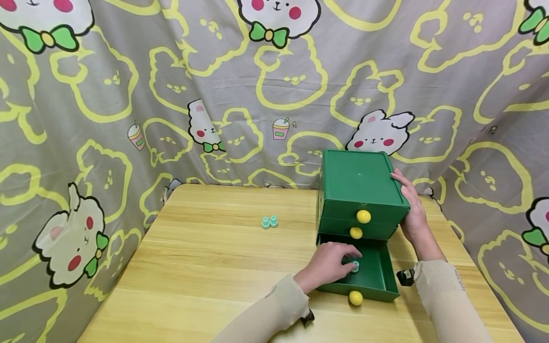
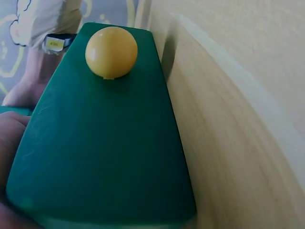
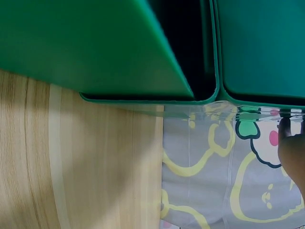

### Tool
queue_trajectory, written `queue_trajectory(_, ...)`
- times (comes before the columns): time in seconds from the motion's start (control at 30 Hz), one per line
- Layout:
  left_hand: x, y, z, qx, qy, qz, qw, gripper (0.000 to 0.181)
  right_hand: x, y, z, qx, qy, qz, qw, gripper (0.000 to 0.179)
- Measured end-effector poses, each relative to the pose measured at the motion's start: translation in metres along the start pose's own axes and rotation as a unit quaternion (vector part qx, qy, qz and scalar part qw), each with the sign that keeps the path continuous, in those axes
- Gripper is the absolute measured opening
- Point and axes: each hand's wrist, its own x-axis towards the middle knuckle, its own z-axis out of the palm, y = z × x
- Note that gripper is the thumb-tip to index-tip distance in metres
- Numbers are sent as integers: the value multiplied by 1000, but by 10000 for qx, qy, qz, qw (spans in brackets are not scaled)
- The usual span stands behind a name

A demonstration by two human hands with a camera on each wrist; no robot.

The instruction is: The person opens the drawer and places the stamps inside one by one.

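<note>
A green drawer cabinet (image 1: 360, 181) with yellow round knobs stands at the right of the table, its bottom drawer (image 1: 388, 271) pulled out. My left hand (image 1: 328, 267) reaches over that drawer's left side, thumb and fingers around a small teal stepped peg (image 1: 355, 267). In the left wrist view, part of the hand shows beside the drawer front (image 2: 105, 143) and its yellow knob (image 2: 112, 52); the peg is hidden there. My right hand (image 1: 412, 209) rests against the cabinet's right side, fingers extended along it near the top edge; part of this hand (image 3: 291, 157) shows in the right wrist view.
Two more small teal pegs (image 1: 269, 222) stand side by side on the wooden table (image 1: 206, 257), left of the cabinet. Behind the table hangs a grey patterned curtain (image 1: 240, 85). The upper drawers, with their yellow knobs (image 1: 363, 216), are pushed in.
</note>
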Motion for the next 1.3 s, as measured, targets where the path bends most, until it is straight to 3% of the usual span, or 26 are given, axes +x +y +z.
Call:
queue_trajectory(0.3,-15,-15,-14,-398,892,-24,9952,16,0,-1,1,2,51,32,10000,49)
queue_trajectory(0.5,-25,-37,-23,-507,1467,-198,9877,17,0,-1,1,-10,79,16,10000,49)
queue_trajectory(0.63,-28,-51,-30,-440,1687,-399,9839,24,0,-2,1,9,74,-13,10000,49)
queue_trajectory(1.07,-41,-87,-44,-259,1922,-955,9764,33,-1,-2,1,-49,-13,18,10000,49)
queue_trajectory(1.3,-47,-101,-52,-277,1731,-1262,9764,37,0,-2,0,-59,-7,42,10000,49)
